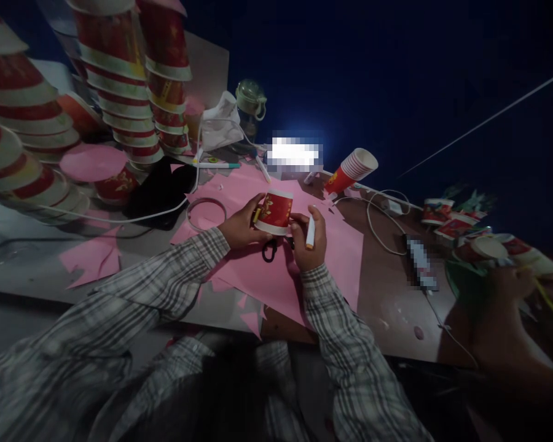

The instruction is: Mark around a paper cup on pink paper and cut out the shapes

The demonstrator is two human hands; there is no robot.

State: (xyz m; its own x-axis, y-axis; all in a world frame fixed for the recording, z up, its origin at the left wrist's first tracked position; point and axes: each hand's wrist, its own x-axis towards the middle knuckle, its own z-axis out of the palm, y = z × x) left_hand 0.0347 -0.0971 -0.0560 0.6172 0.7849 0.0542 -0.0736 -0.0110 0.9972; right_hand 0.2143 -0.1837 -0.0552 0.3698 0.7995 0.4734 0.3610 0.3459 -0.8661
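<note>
My left hand (pixel 241 224) grips the side of a red paper cup (pixel 274 212) that stands upside down on a pink paper sheet (pixel 286 270). My right hand (pixel 306 242) touches the cup's other side and is closed on a white marker (pixel 310 232) that points downward. Black scissors (pixel 270 250) lie on the pink sheet just below the cup, between my two hands. Both sleeves are checked.
Tall stacks of red and white cups (pixel 120 80) fill the left. A tape ring (pixel 206 213), white cables (pixel 378 227), a tipped cup stack (pixel 354 169), a green bottle (pixel 251 107) and pink scraps (pixel 92 258) lie around. Another person's hand (pixel 502 294) works with cups at right.
</note>
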